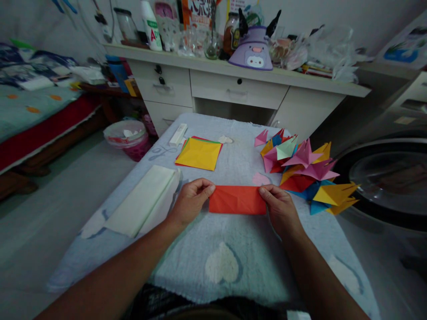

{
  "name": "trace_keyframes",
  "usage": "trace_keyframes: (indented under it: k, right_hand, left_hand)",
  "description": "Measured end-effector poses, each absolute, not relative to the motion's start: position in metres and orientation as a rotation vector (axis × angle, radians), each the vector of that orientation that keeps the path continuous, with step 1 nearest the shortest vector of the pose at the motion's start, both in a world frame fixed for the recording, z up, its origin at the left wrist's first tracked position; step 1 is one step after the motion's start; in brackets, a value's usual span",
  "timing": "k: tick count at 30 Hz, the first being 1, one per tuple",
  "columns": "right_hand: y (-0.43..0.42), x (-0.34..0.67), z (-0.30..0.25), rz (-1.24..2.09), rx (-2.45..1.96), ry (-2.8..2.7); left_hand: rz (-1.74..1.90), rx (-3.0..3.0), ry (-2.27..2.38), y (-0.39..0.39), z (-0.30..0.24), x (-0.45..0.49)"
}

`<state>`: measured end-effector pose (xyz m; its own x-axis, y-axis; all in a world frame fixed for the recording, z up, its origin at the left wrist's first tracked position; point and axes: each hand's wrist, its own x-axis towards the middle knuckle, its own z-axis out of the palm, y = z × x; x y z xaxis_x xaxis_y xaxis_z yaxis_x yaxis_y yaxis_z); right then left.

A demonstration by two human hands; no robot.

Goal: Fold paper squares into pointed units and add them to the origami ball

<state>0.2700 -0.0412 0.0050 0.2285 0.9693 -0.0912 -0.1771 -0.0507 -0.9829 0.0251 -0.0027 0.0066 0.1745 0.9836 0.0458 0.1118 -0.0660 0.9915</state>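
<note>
A red sheet of origami paper (237,200), folded into a rectangle with faint creases, is stretched between my two hands above the cloth. My left hand (193,198) pinches its upper left corner between thumb and fingers. At the opposite corner, my right hand (278,204) grips the paper the same way. Beyond the left hand lies a stack of square coloured paper (199,153), yellow on top. To the right of my right hand sits a pile of folded paper figures (305,171) in pink, yellow, red, blue and pale green.
A pale folded sheet (142,202) lies left on the cloth-covered table (222,262), with a small white box (178,134) behind it. A white desk (233,89) with crowded top stands behind. A bin (128,138) is at left, a washing machine (383,178) at right.
</note>
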Motion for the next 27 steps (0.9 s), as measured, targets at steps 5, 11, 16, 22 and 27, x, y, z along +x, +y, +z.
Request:
trace_keyframes:
  k: [5,11,16,22,27]
  right_hand:
    - [-0.042,0.264,0.010,0.916,-1.498,-1.118]
    - [-0.038,0.262,0.005,0.322,-1.742,-1.604]
    - [-0.033,0.261,-0.003,0.144,-1.886,-1.778]
    - [-0.031,0.258,-0.004,0.084,-2.035,-1.876]
    - [-0.032,0.256,-0.003,0.044,-2.099,-1.904]
  left_hand:
    - [1.009,1.497,1.214,-0.003,0.008,0.026]
    - [0.859,1.883,1.422,-0.003,0.006,0.027]
    - [0.679,2.199,1.548,0.000,0.000,0.029]
    - [0.493,2.379,1.589,0.000,0.002,0.033]
    - [0.511,2.468,1.587,-0.001,0.002,0.034]
